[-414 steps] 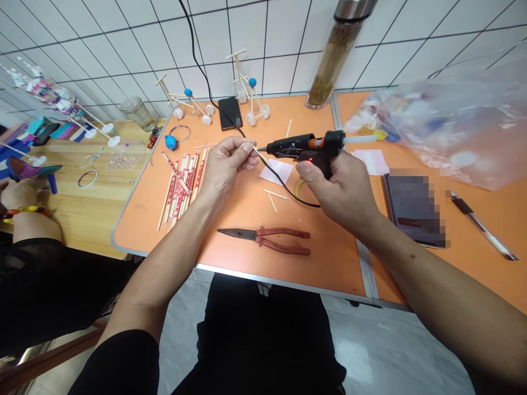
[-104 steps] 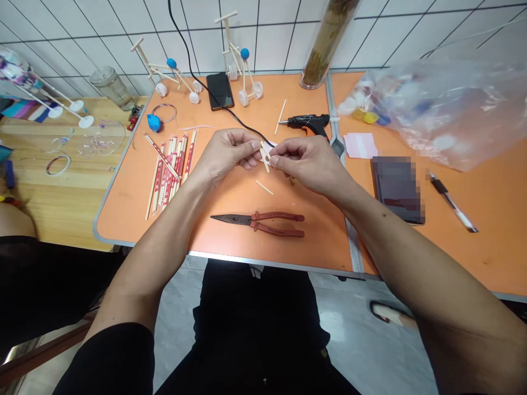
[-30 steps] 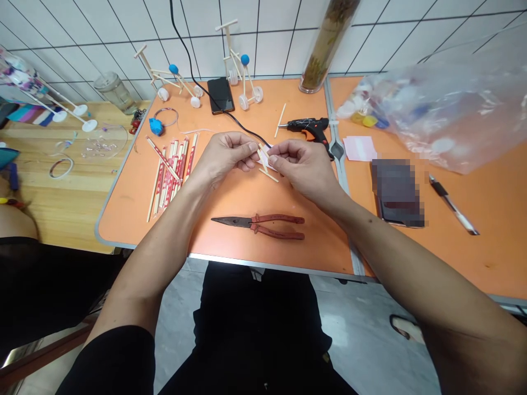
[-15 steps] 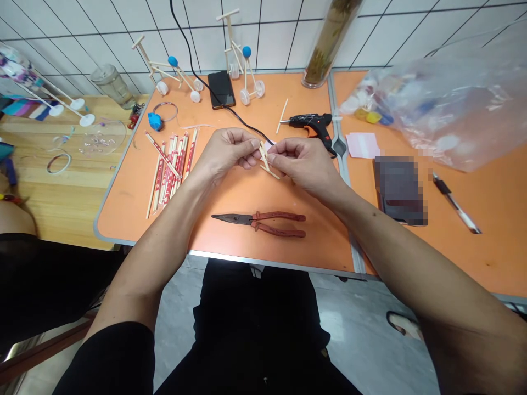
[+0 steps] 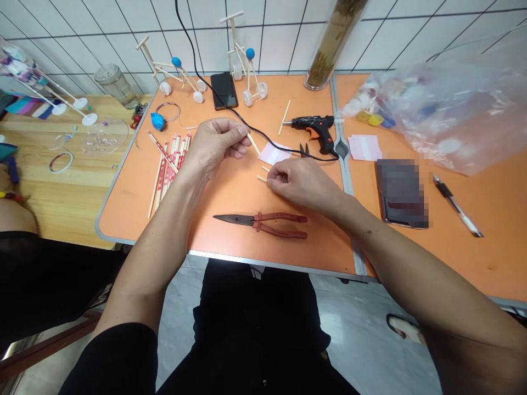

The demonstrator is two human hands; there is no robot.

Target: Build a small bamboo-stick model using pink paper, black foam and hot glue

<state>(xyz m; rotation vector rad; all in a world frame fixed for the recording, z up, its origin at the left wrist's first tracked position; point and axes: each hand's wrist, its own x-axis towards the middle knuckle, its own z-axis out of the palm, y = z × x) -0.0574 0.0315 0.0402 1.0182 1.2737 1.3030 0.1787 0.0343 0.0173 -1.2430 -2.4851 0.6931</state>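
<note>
My left hand is raised over the orange table and pinches a short wooden stick between thumb and fingers. Lower and to the right, my right hand rests on the table with its fingertips closed on another short wooden stick that lies flat. A small pink paper sits just behind the right hand. The black hot glue gun stands on the table behind it, its cable running past the paper. Red-handled pliers lie in front of both hands.
Several wrapped chopsticks lie left of my hands. Two stick models with blue balls, a phone and a tall bottle stand at the back. A plastic bag, dark notebook and pen are right.
My hands have come apart. The right hand dropped to the table onto a loose stick; the left hand keeps its stick raised. Much earlier the right hand held the glue gun.
</note>
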